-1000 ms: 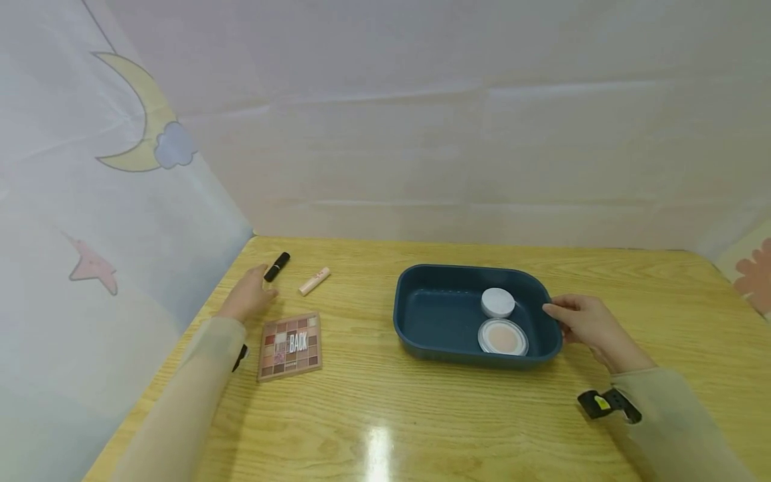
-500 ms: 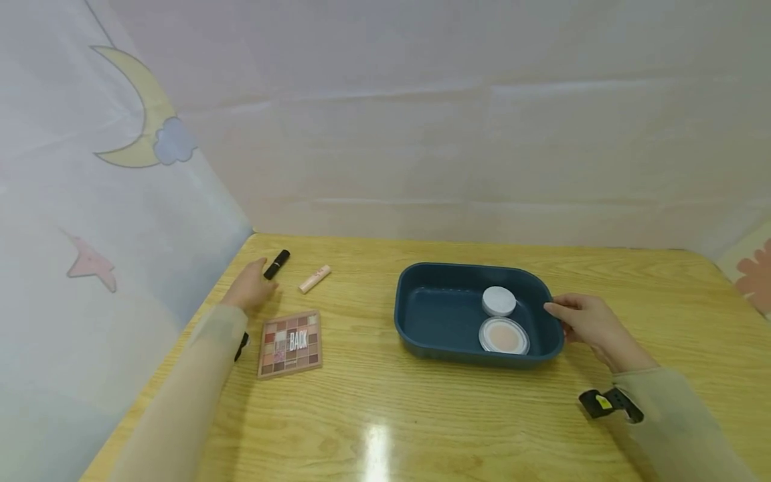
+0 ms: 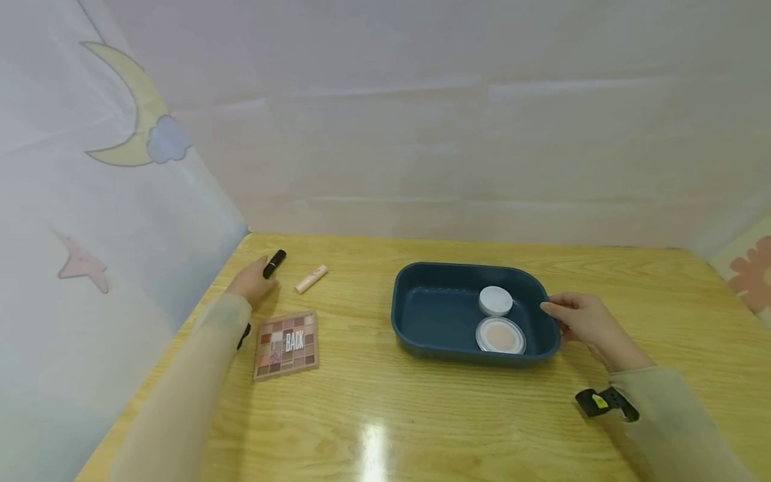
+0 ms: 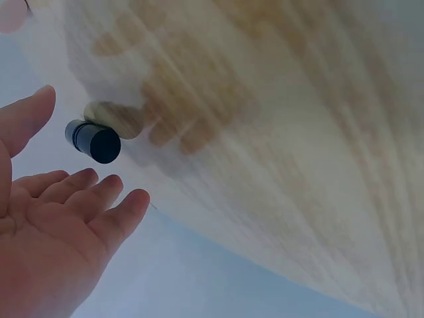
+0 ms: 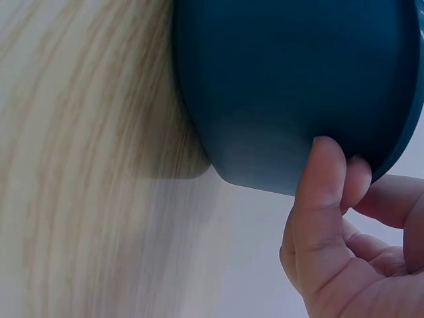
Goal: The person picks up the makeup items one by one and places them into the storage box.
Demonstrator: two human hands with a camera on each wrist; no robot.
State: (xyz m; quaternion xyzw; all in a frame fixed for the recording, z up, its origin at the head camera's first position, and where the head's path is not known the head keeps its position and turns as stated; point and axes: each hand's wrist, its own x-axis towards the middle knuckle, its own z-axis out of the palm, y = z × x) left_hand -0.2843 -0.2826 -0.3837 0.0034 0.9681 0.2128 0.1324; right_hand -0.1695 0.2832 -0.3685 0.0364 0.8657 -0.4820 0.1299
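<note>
My left hand [image 3: 250, 284] reaches low over the table beside a black lipstick-like tube [image 3: 274, 264]. In the left wrist view, the thumb and spread fingers stand on either side of the black tube [image 4: 99, 143], with a gap around it. Further right, my right hand [image 3: 589, 323] pinches the right end of a dark blue oblong bin [image 3: 415, 347] at its rim, thumb inside and fingers outside the wall [image 5: 265, 86]. Inside that bin, at its right side, lie a round white jar [image 3: 496, 301] and a clear-edged round compact [image 3: 500, 336].
A pale pink tube [image 3: 310, 279] lies to the right of the black one. Nearer me is a square eyeshadow palette [image 3: 286, 345] with "BACK" printed on it. Everything stands on a wooden table [image 3: 361, 402], with printed cloth [image 3: 373, 134] hanging behind and at the left.
My left hand has moved slightly forward, its fingers now closer around the black tube. The right hand keeps its grip on the bin, and the bin stays in place.
</note>
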